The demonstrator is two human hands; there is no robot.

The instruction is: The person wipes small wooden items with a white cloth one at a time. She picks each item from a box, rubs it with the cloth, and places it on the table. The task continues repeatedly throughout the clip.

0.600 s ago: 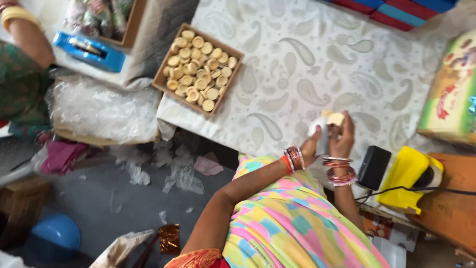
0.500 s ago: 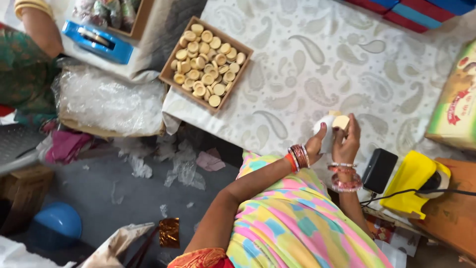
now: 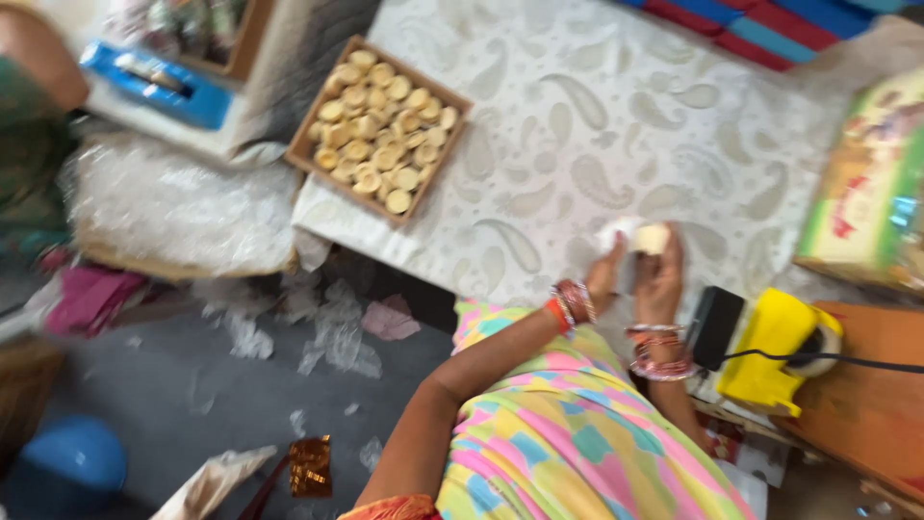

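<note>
Pale yellow, a small round piece [image 3: 653,238] is pinched in the fingers of the right hand [image 3: 660,279], raised just above the table [image 3: 597,106]. Close beside it, the left hand [image 3: 606,274] is closed on a bit of white wrapping [image 3: 616,234] that meets the piece; the two hands are held together. Bangles are worn on both wrists. A paisley-patterned white cloth is spread over the table. Well apart, at the table's far left corner, a wooden tray [image 3: 378,130] is filled with similar round pieces. Near the right wrist, a yellow device [image 3: 775,351] with a black cord is seen.
</note>
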